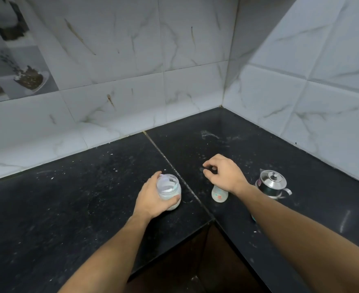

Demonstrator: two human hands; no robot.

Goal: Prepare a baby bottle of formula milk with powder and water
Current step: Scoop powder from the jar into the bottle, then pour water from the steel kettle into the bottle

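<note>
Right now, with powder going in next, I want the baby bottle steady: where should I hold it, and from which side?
Wrap the baby bottle round its body, probably from the right: it stands upright on the counter just beneath the right hand, body widening toward the base, while the left hand grips the powder jar. The wrist hides its top.

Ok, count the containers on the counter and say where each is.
3. A clear jar in the left hand, a baby bottle under the right hand, and a steel pot right of it. A teal thing under the right forearm may be another.
</note>
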